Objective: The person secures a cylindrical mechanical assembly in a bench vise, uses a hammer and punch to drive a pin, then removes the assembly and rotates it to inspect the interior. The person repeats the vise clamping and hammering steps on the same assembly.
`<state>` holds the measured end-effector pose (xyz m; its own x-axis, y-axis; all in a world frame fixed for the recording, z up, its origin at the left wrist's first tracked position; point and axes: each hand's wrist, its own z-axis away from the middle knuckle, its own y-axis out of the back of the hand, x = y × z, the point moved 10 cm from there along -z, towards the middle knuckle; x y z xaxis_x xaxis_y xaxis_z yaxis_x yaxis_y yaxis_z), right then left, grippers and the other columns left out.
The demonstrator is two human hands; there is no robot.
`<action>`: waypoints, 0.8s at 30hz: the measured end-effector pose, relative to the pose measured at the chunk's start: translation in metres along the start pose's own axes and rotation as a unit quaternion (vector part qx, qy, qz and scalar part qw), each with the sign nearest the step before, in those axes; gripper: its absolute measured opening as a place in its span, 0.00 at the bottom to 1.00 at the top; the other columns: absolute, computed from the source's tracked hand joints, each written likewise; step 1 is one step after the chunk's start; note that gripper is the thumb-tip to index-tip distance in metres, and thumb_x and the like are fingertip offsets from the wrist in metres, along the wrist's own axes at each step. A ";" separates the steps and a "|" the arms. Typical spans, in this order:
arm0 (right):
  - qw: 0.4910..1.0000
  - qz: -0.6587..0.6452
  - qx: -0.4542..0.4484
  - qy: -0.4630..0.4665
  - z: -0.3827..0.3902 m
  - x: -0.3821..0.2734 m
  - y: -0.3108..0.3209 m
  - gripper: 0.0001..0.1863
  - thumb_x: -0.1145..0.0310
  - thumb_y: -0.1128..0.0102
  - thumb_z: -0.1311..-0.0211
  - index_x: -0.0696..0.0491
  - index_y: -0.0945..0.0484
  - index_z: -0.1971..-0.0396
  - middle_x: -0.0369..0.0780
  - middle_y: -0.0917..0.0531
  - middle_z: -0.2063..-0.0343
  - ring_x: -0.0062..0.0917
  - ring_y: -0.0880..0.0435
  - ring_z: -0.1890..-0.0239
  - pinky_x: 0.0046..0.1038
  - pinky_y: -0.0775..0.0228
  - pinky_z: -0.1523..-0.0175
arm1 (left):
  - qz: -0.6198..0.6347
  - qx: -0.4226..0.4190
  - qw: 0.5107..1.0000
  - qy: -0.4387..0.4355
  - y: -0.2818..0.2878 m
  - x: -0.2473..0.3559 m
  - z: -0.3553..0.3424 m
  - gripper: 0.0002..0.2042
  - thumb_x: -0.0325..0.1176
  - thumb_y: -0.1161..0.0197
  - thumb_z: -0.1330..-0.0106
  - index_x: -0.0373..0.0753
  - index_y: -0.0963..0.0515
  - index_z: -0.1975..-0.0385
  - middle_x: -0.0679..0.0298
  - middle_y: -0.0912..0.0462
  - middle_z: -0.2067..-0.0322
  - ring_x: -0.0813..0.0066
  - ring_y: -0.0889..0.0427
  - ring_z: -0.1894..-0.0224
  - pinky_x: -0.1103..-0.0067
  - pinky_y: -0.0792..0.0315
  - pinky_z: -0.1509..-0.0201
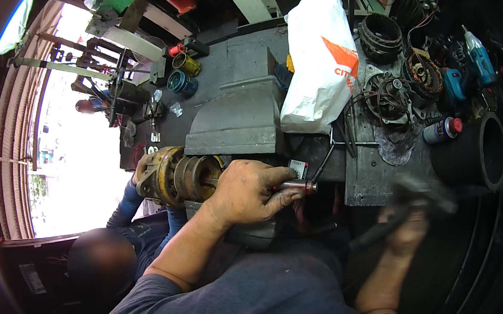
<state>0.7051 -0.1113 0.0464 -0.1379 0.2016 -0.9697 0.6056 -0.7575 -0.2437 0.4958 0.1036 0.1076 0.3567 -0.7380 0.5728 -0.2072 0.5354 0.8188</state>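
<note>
My left hand (pixel 245 193) is closed around a shiny metal rod (pixel 302 186), its near end sticking out to the right. The rod lies in line with a worn yellow machine part with a grooved pulley (pixel 188 177). Whether its far end touches the part is hidden by my hand. A co-worker's hand (pixel 140 170) steadies the part's left side. Off to the right, my right hand (pixel 405 228) grips a hammer (pixel 422 197), its dark head raised and smeared by motion, well apart from the rod.
A grey vise (pixel 236 120) stands behind the yellow part. Beyond lies a white plastic bag (pixel 317 68). The right bench holds a wired motor part (pixel 386 97), a spray can (pixel 442 131), a teal power tool (pixel 478 57) and a thick dark cylinder (pixel 470 153). The co-worker leans in at lower left.
</note>
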 end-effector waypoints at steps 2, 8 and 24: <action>0.985 -0.104 0.138 -0.008 -0.021 -0.020 0.036 0.39 0.30 0.57 0.18 0.54 0.23 0.38 0.30 0.26 0.77 0.15 0.26 0.82 0.21 0.31 0.78 | -0.003 0.009 1.000 0.001 0.003 0.000 0.001 0.18 0.50 0.22 0.36 0.43 0.10 0.56 0.57 0.14 0.76 0.51 0.12 0.71 0.61 0.21 0.66; 0.958 -0.028 -0.223 -0.179 0.037 0.062 -0.072 0.20 0.53 0.33 0.21 0.58 0.13 0.60 0.39 0.11 0.69 0.23 0.15 0.74 0.26 0.24 0.69 | -0.012 -0.030 0.999 0.016 -0.002 0.003 -0.005 0.16 0.42 0.21 0.39 0.40 0.11 0.57 0.54 0.14 0.75 0.52 0.12 0.72 0.64 0.21 0.67; 0.943 0.287 -0.023 -0.165 -0.032 0.120 0.108 0.25 0.60 0.23 0.29 0.60 0.18 0.42 0.43 0.10 0.50 0.32 0.13 0.46 0.36 0.25 0.36 | 0.018 -0.156 0.973 -0.171 -0.060 0.108 -0.019 0.26 0.55 0.26 0.36 0.38 0.15 0.50 0.62 0.16 0.69 0.62 0.12 0.65 0.65 0.19 0.60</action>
<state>0.7791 -0.1486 -0.0959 -0.0094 -0.4429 -0.8965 0.6872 -0.6541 0.3159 0.5640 -0.0007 0.1199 0.0201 -0.7814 0.6237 0.0922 0.6227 0.7770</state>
